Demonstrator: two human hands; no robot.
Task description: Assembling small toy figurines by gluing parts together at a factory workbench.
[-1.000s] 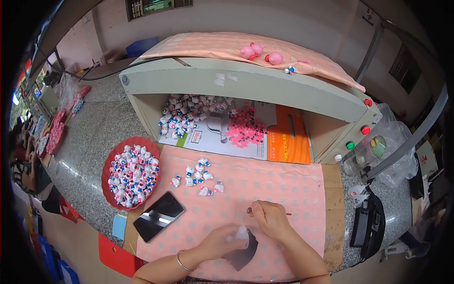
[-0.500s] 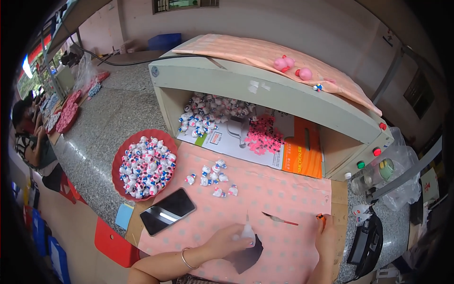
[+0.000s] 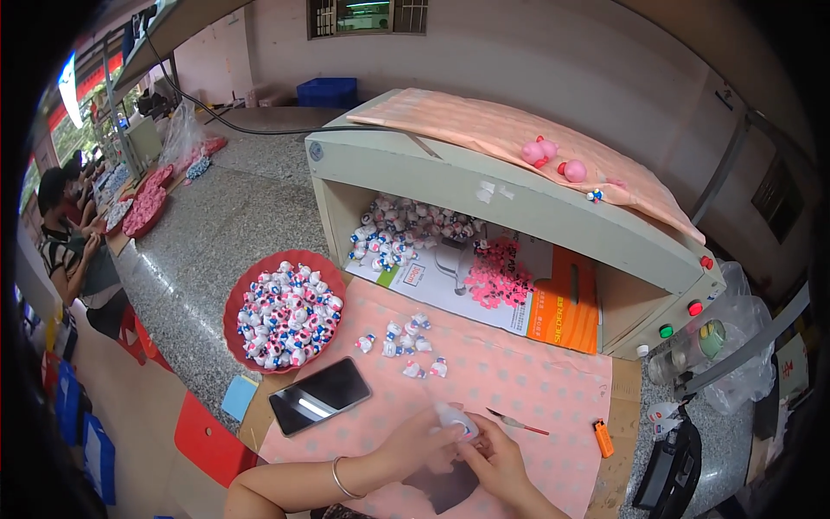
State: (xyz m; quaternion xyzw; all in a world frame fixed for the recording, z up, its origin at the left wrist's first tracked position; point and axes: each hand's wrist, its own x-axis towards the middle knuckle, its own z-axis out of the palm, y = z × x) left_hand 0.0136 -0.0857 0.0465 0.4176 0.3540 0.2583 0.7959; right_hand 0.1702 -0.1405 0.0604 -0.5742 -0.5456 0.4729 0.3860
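Left hand, lower centre of frame: fingers closed around a small, whitish, translucent plastic bottle, its narrow end tilted toward upper left. Silver-coloured bangle on left wrist. Right hand, just right of it: fingers bent, tips at the base of the bottle; cannot tell whether they grip it or some small item. Dark flat piece at lower centre, below the hands, partly hidden.

Right of the hands, on the pink spotted cloth: slim tool with dark pointed end and red tail. Farther right, near the cloth's edge: orange lighter.

Left of centre: black rectangular smartphone, screen up. Above it, a loose group of small white, blue and pink figurines. Red scalloped bowl, centre left, heaped with similar figurines. Pale green open-fronted box, upper right of centre; inside, more figurines at left and a pile of small pink pieces.
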